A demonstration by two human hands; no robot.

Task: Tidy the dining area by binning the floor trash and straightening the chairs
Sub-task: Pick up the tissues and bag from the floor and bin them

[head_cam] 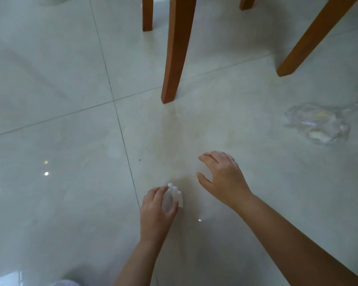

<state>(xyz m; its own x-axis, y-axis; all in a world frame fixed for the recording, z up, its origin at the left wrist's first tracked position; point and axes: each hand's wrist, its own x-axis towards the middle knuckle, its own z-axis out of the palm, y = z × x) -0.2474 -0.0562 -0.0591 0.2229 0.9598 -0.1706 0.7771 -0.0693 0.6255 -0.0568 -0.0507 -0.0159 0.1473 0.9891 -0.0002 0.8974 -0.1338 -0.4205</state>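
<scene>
Early in task: one scrap picked up, nothing binned, no bin in view. Left hand (156, 211) clenched on crumpled white tissue (174, 196), just above floor (50, 100). Right hand (221, 176) spread, holding nothing. Clear plastic wrapper (318, 122) on floor, well right of right hand. Chair legs (177, 50) beyond, chairs not yet straightened

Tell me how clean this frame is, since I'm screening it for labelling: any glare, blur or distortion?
Head view: light spots glare off the glossy floor at lower left; the clear plastic wrapper looks soft and smeared; the wide lens splays the chair legs outward; both hands stay fairly sharp.
</scene>
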